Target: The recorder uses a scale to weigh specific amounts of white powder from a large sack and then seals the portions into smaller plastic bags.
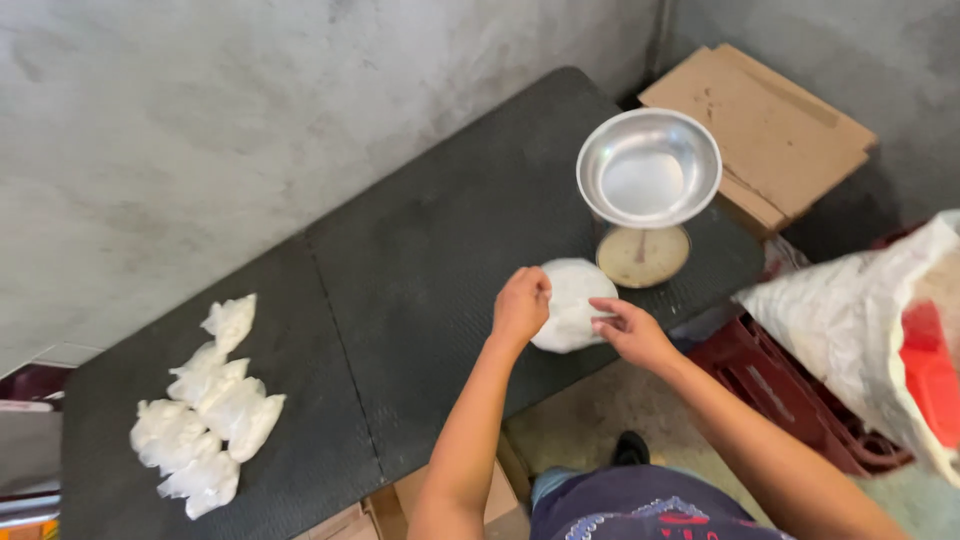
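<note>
A clear plastic bag of white powder [572,300] rests on the dark table [400,280] near its front edge. My left hand [520,303] is closed on the bag's top at its left side. My right hand [630,330] holds the bag's right side with thumb and fingers pinched on the plastic. Just behind the bag stands a mechanical scale [643,255] with a round dial, carrying a shiny metal bowl [648,168] that holds a little white powder.
Several tied bags of white powder [205,410] lie at the table's left end. A flattened cardboard box [760,125] sits at back right. A large white sack [870,320] rests on a red crate [790,400] to my right. Concrete wall behind.
</note>
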